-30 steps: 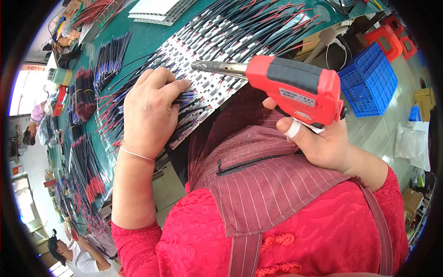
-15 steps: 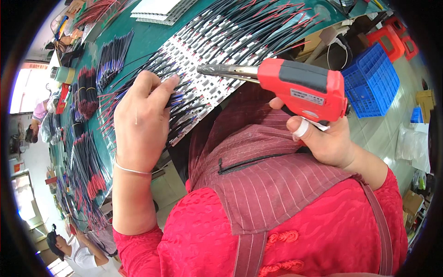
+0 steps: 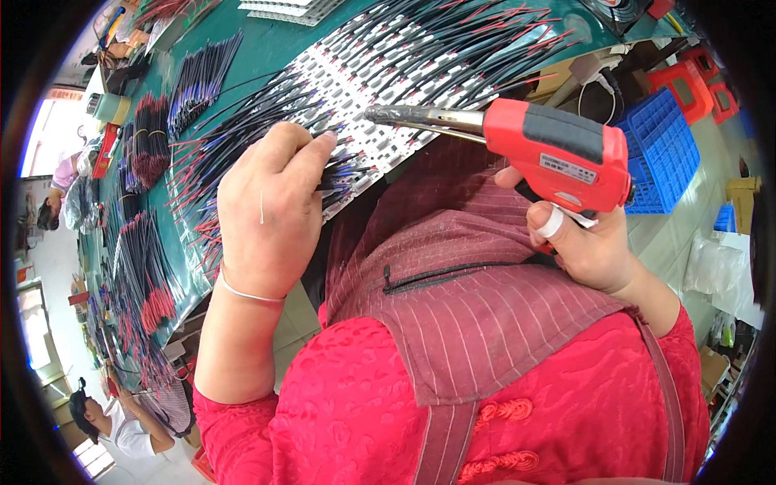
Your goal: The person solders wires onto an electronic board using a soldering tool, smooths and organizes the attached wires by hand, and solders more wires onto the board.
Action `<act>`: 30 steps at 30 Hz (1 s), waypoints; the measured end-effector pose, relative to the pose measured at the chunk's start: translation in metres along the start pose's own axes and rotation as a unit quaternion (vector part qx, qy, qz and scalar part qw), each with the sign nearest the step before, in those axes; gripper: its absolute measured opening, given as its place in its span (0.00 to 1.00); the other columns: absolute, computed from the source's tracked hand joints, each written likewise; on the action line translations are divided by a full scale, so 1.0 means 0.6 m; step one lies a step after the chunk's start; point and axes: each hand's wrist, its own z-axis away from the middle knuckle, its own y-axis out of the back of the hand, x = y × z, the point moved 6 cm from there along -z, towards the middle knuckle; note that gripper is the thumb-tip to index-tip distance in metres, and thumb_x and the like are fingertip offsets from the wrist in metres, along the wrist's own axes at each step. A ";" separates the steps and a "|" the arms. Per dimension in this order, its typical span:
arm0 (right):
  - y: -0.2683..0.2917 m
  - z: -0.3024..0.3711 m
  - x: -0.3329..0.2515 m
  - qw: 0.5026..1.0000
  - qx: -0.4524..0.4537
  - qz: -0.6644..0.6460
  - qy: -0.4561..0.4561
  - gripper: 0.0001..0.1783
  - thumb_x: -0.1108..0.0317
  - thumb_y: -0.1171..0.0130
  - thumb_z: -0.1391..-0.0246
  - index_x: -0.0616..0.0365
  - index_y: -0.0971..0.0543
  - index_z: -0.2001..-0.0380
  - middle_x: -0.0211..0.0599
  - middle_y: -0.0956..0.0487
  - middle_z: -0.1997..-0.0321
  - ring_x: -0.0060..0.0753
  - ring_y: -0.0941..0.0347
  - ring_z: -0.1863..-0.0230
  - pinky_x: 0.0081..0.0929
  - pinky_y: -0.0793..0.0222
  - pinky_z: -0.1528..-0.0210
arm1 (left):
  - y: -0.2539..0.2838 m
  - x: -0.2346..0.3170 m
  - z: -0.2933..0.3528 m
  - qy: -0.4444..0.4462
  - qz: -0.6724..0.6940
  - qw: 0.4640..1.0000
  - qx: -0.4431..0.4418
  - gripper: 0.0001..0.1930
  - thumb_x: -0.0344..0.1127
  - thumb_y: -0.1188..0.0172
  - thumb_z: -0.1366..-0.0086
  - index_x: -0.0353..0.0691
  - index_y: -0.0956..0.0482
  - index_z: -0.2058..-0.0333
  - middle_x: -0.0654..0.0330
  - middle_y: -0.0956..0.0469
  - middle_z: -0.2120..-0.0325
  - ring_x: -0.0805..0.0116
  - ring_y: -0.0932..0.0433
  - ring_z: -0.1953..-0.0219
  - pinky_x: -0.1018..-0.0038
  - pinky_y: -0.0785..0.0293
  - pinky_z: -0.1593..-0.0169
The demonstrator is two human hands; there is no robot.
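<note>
"Rightward since the earlier frame: hasn't the soldering gun [image 3: 558, 153] shifted?"
"Yes, and the left hand [image 3: 271, 210] a little too, though the whole view moved. Now the gun overlaps the blue crate [image 3: 667, 153] on the right."
"How is it held?"
"Firmly: the right hand [image 3: 594, 250] is clasped round its handle, probably so the long tip [image 3: 386, 115] points left, over the white circuit panel [image 3: 333, 79]. That lies on the green worktop [image 3: 271, 44], wires [image 3: 263, 113] fanned outward, perhaps keeping its middle reachable."
"And the left?"
"Above the near left wires, thumb and forefinger close together, likely for steadying. Its own knuckles hide whether anything is pinched, so I can't tell."
"What else is unclear?"
"Whether the tip touches the panel. Most of the handle is covered, and the far white sheets [image 3: 291, 10] are cut off."
</note>
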 end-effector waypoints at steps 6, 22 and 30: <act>-0.004 0.002 -0.010 0.997 -0.033 0.061 0.017 0.23 0.77 0.37 0.41 0.63 0.26 0.43 0.41 0.18 0.48 0.30 0.23 0.46 0.30 0.28 0.43 | -0.010 0.008 0.004 -0.005 0.000 0.999 0.046 0.25 0.15 0.42 0.60 0.39 0.16 0.59 0.58 0.24 0.68 0.58 0.22 0.66 0.66 0.26 0.63; -0.010 0.006 -0.008 1.000 -0.009 0.021 -0.012 0.22 0.80 0.35 0.44 0.62 0.24 0.46 0.38 0.17 0.51 0.27 0.21 0.49 0.27 0.26 0.45 | -0.023 0.009 0.005 -0.010 0.017 0.998 0.055 0.14 0.20 0.39 0.54 0.36 0.17 0.65 0.57 0.25 0.70 0.57 0.23 0.67 0.66 0.26 0.65; -0.012 0.007 0.006 0.997 -0.029 0.077 0.002 0.18 0.80 0.31 0.47 0.62 0.21 0.52 0.34 0.16 0.57 0.22 0.19 0.56 0.22 0.23 0.51 | -0.022 0.013 0.002 -0.031 -0.003 0.998 0.052 0.10 0.23 0.39 0.50 0.36 0.18 0.66 0.57 0.26 0.70 0.58 0.24 0.67 0.65 0.26 0.65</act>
